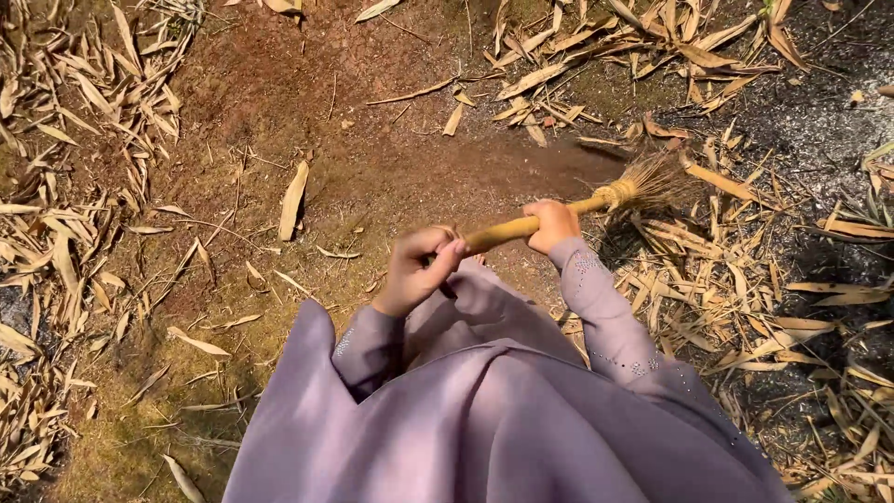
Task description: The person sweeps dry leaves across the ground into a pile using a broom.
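Note:
I hold a broom with a yellow wooden handle (507,230) in both hands. My left hand (417,270) grips the near end of the handle. My right hand (553,224) grips it further along, closer to the head. The straw bristle head (652,183) points to the right and touches dry leaves on the ground, blurred by motion. Both arms wear pale purple sleeves, and the same purple garment (484,419) fills the bottom of the view.
Bare brown earth (372,140) lies in the middle. Dry bamboo leaves are heaped at the left (65,233), along the top right (633,47) and at the right (792,307). Dark ashy ground (819,112) shows at the far right.

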